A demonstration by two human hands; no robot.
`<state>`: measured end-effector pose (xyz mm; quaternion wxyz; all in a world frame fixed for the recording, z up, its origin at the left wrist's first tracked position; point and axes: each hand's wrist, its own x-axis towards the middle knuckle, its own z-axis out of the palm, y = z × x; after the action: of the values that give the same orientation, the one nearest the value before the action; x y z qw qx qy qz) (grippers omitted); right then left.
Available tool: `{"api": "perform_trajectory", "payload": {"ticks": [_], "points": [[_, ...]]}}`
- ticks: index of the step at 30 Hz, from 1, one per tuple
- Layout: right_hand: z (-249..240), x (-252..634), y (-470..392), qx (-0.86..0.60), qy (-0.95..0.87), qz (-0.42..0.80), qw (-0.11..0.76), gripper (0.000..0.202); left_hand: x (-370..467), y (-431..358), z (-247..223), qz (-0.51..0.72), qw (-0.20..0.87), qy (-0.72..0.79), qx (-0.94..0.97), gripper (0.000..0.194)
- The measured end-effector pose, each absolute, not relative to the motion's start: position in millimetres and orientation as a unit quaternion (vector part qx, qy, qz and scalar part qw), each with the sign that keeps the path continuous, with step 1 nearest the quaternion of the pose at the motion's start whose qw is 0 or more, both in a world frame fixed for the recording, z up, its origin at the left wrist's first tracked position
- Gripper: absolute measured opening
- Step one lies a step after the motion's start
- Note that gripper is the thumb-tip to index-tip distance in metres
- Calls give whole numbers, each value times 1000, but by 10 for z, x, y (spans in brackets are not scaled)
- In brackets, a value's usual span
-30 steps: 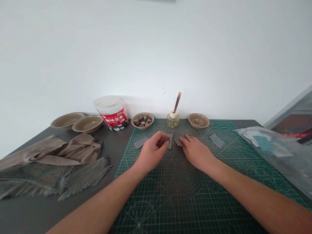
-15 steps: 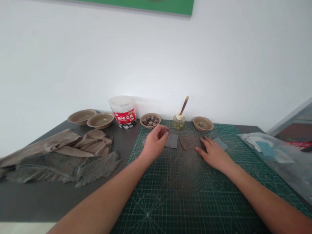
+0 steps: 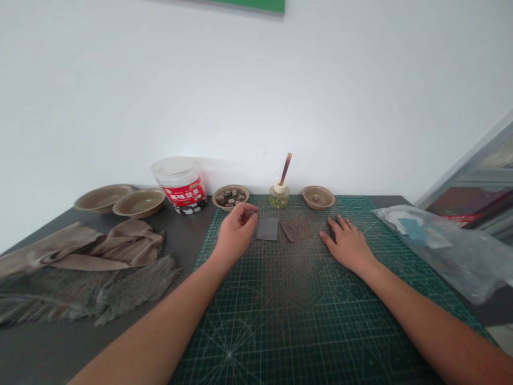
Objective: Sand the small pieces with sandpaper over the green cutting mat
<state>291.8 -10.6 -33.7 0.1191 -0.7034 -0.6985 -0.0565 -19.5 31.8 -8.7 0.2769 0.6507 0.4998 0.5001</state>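
Observation:
My left hand (image 3: 237,231) is closed above the cutting mat (image 3: 256,310), thumb and forefinger pinched together. Whatever may be between those fingertips is too small to make out. Just right of it lies a grey square sheet (image 3: 267,229). A brown sheet (image 3: 296,229) with dark handwriting, resembling sandpaper, lies beside the grey one. My right hand (image 3: 348,241) rests palm down on the mat with its fingers spread, a short gap to the right of the brown sheet. Behind the left hand stands a bowl of small brownish stones (image 3: 231,197).
Along the wall stand a reed diffuser (image 3: 279,196), a small bowl (image 3: 318,198) with a little object inside, a red-labelled plastic tub (image 3: 180,184) and two brown bowls (image 3: 140,202). Crumpled cloths (image 3: 112,246) lie at left. A clear plastic bag (image 3: 452,251) lies at right.
The view has swung right. My right hand has shifted right, away from the brown sheet, and the grey sheet beside it no longer shows. My left hand has hardly moved over the mat.

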Motion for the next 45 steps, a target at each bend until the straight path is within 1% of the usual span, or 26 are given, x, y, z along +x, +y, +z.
{"api": "perform_trajectory", "payload": {"ticks": [2,5,7,9,11,12,15,18,20,22,24,26,28,29,31,36,39,42,45], "points": [[-267,2850,-125,-679,-716,-62,148,62,-196,315,-81,505,272,502,648,18],[-118,2572,-146,-574,-791,-51,203,54,-199,317,-86,520,286,493,636,19],[-33,2295,-124,-501,-843,-13,196,49,-195,322,-102,526,305,477,634,22],[9,2012,-55,-466,-867,-3,177,53,-187,325,-121,529,320,464,634,25],[9,1782,50,-467,-872,-5,147,56,-177,324,-132,533,330,455,633,26],[0,1698,107,-470,-873,-3,129,50,-174,321,-133,534,332,453,632,26],[-13,1572,247,-472,-873,3,123,26,-171,305,-110,528,340,446,637,25],[44,1590,285,-493,-858,3,146,15,-180,283,-67,522,346,447,638,24],[112,1658,251,-514,-839,7,177,13,-186,265,-42,524,341,452,636,24],[168,1753,185,-538,-813,23,220,15,-181,238,-30,522,341,458,633,23],[183,1850,101,-564,-737,148,341,14,-157,199,-29,507,357,457,638,23],[148,1924,19,-533,-672,310,411,12,-116,150,-38,471,383,440,662,21],[82,1965,-44,-480,-615,447,439,11,-67,100,-51,425,395,422,697,18],[46,1977,-63,-460,-597,488,441,12,-45,80,-57,404,394,416,713,18],[-15,1993,-75,-447,-597,511,427,16,-10,54,-71,377,385,422,729,19],[-65,2011,-53,-462,-654,470,372,24,22,44,-105,352,362,452,736,20],[-48,2008,-71,-441,-609,528,394,23,28,57,-113,352,369,457,729,20],[-30,2022,-90,-409,-550,590,427,21,36,74,-112,371,398,463,700,20],[-37,2061,-72,-419,-563,559,441,19,46,78,-107,385,444,448,674,23]]}}
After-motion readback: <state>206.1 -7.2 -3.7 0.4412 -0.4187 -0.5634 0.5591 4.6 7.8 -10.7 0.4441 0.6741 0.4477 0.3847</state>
